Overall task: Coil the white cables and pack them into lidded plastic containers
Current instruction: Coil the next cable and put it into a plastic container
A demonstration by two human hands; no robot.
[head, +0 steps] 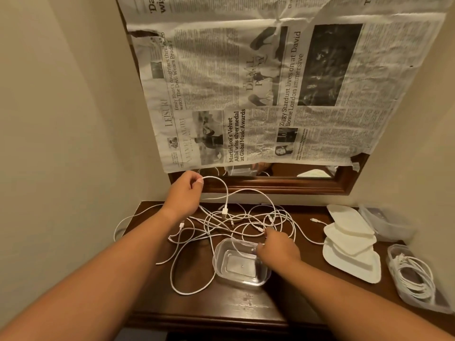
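L hand [186,193] pinches cable [226,190] aloft; R hand [278,251] pinches cables [293,226] at container [236,267] rim.

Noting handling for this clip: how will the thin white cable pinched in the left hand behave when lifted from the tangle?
Probably floppy: the thin white cable droops in an arc from the left hand. Likely light: a pinch holds it. It may snag, as it runs into the tangle of white cables.
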